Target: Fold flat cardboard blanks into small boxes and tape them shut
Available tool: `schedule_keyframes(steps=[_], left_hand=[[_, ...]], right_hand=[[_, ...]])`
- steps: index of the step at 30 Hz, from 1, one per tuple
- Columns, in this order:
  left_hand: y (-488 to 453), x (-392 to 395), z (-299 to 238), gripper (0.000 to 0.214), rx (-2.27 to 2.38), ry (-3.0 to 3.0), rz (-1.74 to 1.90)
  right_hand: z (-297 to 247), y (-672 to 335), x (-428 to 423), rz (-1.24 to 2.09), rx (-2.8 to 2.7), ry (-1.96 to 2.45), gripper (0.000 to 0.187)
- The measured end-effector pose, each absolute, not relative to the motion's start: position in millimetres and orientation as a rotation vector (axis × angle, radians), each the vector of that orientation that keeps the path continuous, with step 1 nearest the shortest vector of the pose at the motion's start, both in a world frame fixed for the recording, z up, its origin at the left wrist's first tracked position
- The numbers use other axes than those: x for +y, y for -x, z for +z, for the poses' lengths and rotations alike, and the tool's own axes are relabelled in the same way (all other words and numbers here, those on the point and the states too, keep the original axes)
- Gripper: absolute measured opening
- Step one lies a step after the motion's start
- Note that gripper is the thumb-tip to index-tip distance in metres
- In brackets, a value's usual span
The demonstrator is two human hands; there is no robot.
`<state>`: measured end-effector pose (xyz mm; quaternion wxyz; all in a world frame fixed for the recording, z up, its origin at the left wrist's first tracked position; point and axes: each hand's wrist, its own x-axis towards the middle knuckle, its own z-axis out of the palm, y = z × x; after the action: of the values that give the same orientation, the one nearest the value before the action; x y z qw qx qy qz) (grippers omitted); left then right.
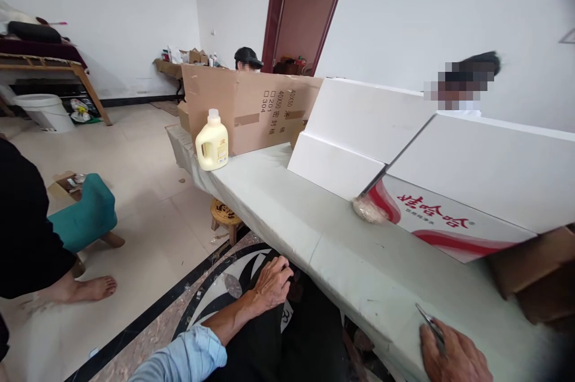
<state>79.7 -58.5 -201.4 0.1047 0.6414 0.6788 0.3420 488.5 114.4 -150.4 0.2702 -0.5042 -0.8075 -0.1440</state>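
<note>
My left hand (273, 280) rests on my dark-trousered knee below the table edge. Its fingers curve loosely over the knee, with nothing visible in them. On the pale table covering (269, 184), at the lower right, lies my right hand (453, 349). A slim pointed metal tool, which looks like tweezers (429, 319), sticks out between its thumb and fingers, tip toward the far left. The palm hides the tool's other end. Beyond my right hand stands a white box with red print (449, 214).
A cream jug (213, 145) stands by the table's left edge, before a tall brown carton (251, 109). A clear plastic bundle (371, 209) touches the white box. Two people sit behind the boxes. On the floor are a wooden stool (224, 212) and a teal seat (85, 208).
</note>
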Motion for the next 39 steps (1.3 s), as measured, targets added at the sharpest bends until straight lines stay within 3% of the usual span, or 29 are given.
schedule_keyframes(steps=[8,22,32,39], left_hand=[[-86,-113,-247,0.023,2.044,-1.800,0.970],[-68,-133,-223,0.018,1.890,-1.727,0.949],[-102,-131,-211,0.015,1.845,-1.639,0.829],[-97,-105,-174,0.013,1.872,-1.649,0.921]], right_hand=[[-155,-501,99,-0.445,-1.953,1.680,0.061],[-146,-509,76,-0.184,-2.014,1.569,0.040],[-147,-456,105,-0.111,-2.058,1.384,0.039],[-149,-442,132,-0.087,-2.086,1.367,0.032]])
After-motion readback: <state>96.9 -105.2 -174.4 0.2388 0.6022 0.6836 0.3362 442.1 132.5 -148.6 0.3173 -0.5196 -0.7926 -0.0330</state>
